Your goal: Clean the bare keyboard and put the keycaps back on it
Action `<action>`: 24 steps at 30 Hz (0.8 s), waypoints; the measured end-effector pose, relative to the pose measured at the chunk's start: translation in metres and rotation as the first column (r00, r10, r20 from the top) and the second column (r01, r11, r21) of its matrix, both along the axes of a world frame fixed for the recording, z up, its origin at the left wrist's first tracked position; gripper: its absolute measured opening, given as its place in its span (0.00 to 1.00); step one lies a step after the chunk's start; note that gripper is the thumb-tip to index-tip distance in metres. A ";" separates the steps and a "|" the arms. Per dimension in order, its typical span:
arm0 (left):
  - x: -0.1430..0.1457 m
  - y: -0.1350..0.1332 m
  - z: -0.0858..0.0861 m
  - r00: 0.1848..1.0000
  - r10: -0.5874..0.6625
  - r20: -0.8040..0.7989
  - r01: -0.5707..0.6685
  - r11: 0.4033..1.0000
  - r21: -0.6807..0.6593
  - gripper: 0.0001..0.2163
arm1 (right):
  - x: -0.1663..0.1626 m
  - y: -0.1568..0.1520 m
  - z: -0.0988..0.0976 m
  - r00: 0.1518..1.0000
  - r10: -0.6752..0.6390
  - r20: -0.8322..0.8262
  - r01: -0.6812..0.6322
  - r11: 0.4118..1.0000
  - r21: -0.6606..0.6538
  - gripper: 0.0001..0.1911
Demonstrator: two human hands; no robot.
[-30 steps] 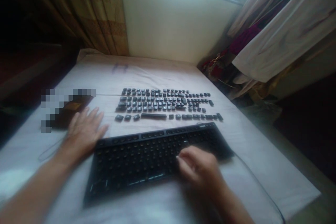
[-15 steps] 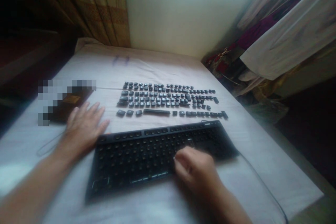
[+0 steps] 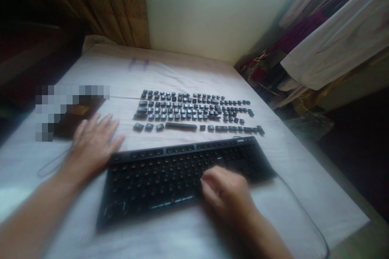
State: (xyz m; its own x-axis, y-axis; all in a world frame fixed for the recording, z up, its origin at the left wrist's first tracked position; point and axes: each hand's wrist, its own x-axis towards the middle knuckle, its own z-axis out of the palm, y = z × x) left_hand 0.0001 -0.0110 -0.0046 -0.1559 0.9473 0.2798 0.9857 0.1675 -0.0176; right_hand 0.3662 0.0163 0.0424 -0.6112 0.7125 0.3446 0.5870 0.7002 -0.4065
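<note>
A black computer keyboard (image 3: 158,178) with its keycaps off lies at a slant on the cloth-covered surface. My left hand (image 3: 94,137) rests flat, fingers spread, by the keyboard's upper left corner and close to a dark brown box-like object (image 3: 73,117). Over the keyboard's lower right part is my right hand (image 3: 225,190), its fingers curled into a pinch; whatever they hold, if anything, is too small or hidden to make out. Beyond the keyboard, black keycaps (image 3: 182,109) are laid out in rows, with a long spacebar (image 3: 180,126) in the nearest row.
A white cloth (image 3: 182,71) covers the surface. The keyboard's cable (image 3: 306,206) runs off to the lower right, and a thin wire (image 3: 48,168) lies at the left. Hanging clothes (image 3: 331,44) are at the right, a curtain (image 3: 121,8) at the back left.
The view has shifted slightly, so the scene sits a little higher in the picture. Both hands keep nearly the same places and poses relative to the keyboard.
</note>
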 end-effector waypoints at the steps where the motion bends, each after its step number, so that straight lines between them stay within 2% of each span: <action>1: 0.000 0.000 0.000 1.000 -0.002 0.001 0.002 1.000 0.003 0.38 | 0.000 0.000 0.000 1.000 -0.004 0.000 0.004 1.000 0.003 0.09; 8: 0.000 -0.001 0.000 1.000 -0.025 -0.019 0.026 0.999 0.032 0.36 | 0.001 0.000 0.000 1.000 0.005 0.012 -0.005 1.000 0.001 0.09; 16: -0.001 -0.003 -0.001 0.999 -0.032 -0.010 0.032 0.999 0.026 0.36 | -0.005 -0.003 0.007 0.997 0.050 -0.060 -0.050 0.999 0.006 0.10; 24: 0.001 -0.001 0.000 1.000 -0.018 0.004 0.018 1.000 0.022 0.37 | -0.012 -0.005 0.001 0.998 0.064 0.002 -0.064 0.998 0.009 0.09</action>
